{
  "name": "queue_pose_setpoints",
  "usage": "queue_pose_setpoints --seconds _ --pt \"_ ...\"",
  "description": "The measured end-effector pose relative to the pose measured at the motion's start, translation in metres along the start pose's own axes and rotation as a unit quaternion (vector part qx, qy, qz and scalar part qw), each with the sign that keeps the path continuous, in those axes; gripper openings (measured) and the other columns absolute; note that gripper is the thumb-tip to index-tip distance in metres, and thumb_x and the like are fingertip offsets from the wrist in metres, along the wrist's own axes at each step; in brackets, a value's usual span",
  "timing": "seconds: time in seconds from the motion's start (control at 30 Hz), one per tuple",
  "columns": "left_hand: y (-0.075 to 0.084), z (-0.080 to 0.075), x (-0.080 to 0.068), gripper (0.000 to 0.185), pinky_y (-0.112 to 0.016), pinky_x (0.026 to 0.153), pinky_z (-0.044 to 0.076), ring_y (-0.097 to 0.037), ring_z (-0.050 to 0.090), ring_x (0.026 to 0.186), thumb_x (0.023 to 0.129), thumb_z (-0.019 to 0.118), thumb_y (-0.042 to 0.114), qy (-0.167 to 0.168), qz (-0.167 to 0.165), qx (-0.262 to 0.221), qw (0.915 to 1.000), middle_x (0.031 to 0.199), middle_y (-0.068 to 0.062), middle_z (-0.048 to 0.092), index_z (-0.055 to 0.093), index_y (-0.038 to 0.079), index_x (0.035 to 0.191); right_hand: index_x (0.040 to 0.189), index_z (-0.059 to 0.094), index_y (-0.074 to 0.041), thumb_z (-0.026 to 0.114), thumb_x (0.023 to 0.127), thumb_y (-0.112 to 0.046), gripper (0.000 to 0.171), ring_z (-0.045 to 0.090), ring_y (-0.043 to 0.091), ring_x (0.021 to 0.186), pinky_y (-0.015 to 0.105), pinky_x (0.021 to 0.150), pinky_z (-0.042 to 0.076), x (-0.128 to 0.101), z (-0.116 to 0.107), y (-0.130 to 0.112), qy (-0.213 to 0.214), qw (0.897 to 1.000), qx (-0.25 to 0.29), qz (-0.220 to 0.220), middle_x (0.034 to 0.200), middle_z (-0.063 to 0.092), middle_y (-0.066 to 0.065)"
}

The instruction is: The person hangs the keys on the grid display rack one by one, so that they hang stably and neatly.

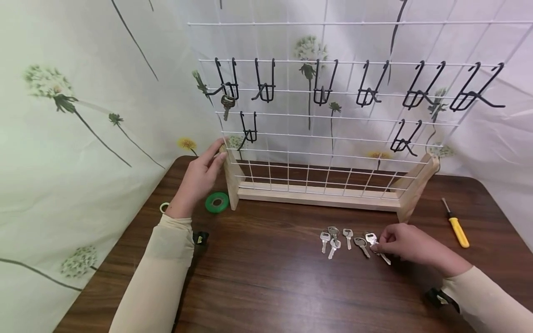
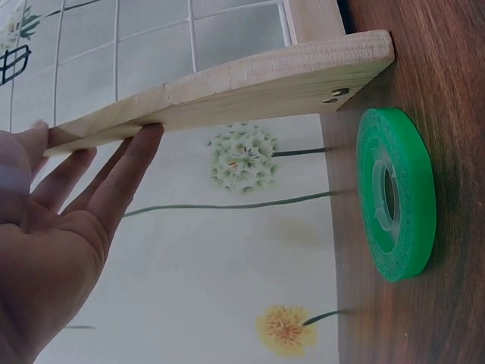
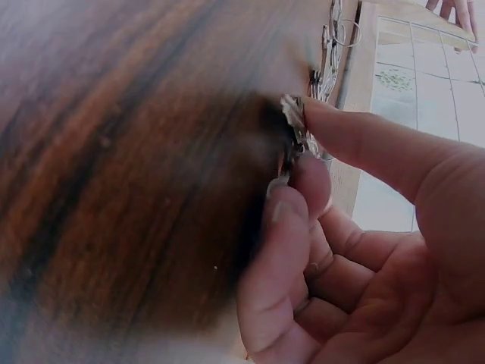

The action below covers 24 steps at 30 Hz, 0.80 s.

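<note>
My left hand (image 1: pixel 202 175) holds the upper end of the wooden side post (image 1: pixel 232 182) of a white wire-grid rack. In the left wrist view, its fingers (image 2: pixel 125 171) lie nearly straight against the post's outer face. Down on the table, my right hand (image 1: pixel 405 243) pinches a silver key (image 1: pixel 384 258) between thumb and fingertips; in the right wrist view more metal pieces (image 3: pixel 294 114) show at the pinch, partly hidden. Several loose-looking keys (image 1: pixel 334 242) lie to its left. On the rack's upper left, a bunch of keys (image 1: pixel 227 102) hangs from a black hook (image 1: pixel 233 90).
Several other black hooks (image 1: pixel 266 88) hang along the grid. A green tape roll (image 1: pixel 217 202) lies by the left post, with a pale ring (image 1: pixel 164 207) farther left. A yellow-handled screwdriver (image 1: pixel 459 232) lies at the right. Floral cloth (image 1: pixel 96 185) hangs behind the wooden table (image 1: pixel 258 277).
</note>
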<state>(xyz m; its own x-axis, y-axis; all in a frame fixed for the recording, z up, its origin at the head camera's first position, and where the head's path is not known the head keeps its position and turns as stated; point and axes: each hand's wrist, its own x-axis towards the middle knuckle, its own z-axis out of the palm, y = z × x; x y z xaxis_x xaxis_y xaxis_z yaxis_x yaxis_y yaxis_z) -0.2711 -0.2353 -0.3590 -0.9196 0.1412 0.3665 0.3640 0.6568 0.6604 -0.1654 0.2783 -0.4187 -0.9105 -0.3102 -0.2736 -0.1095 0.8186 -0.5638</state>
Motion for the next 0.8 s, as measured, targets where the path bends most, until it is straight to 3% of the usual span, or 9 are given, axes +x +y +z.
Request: queue_pose_setpoints --seconds 0.2,0.4,0.6,0.8 --pt "0.0 -0.001 0.0 0.054 -0.063 0.11 0.053 -0.043 0.067 0.133 0.115 0.046 0.044 -0.004 0.004 0.0 1.0 0.157 -0.02 0.058 0.039 0.031 0.167 0.076 0.067 -0.015 0.079 0.097 -0.033 0.03 0.047 0.004 0.058 0.022 0.054 0.038 0.0 -0.001 0.001 -0.013 0.999 0.014 -0.028 0.065 0.05 -0.012" --pt "0.0 -0.002 -0.002 0.053 -0.063 0.112 0.052 -0.043 0.065 0.136 0.116 0.046 0.041 -0.009 0.004 -0.005 0.9999 0.161 -0.02 0.054 0.039 0.033 0.167 0.078 0.068 -0.016 0.074 0.1 -0.029 0.026 0.044 0.001 0.057 0.022 0.053 0.037 -0.002 -0.006 -0.008 -0.031 0.997 0.027 -0.071 0.066 0.048 -0.014" --pt "0.0 -0.002 -0.002 0.052 -0.061 0.111 0.054 -0.041 0.066 0.136 0.115 0.046 0.042 -0.009 0.008 -0.007 0.9999 0.163 -0.016 0.053 0.04 0.035 0.167 0.085 0.074 -0.022 0.071 0.104 -0.031 0.022 0.051 0.0 0.063 0.022 0.058 0.044 -0.006 -0.025 -0.044 -0.001 0.994 0.016 -0.109 0.072 0.062 -0.012" --pt "0.002 -0.003 -0.002 0.052 -0.061 0.109 0.055 -0.042 0.069 0.13 0.116 0.046 0.039 -0.01 0.006 -0.009 0.9999 0.152 -0.022 0.062 0.04 0.033 0.167 0.1 0.083 -0.032 0.071 0.105 -0.034 0.013 0.06 -0.001 0.075 0.022 0.067 0.051 0.002 -0.035 -0.091 0.05 0.986 0.002 -0.156 0.083 0.073 -0.013"
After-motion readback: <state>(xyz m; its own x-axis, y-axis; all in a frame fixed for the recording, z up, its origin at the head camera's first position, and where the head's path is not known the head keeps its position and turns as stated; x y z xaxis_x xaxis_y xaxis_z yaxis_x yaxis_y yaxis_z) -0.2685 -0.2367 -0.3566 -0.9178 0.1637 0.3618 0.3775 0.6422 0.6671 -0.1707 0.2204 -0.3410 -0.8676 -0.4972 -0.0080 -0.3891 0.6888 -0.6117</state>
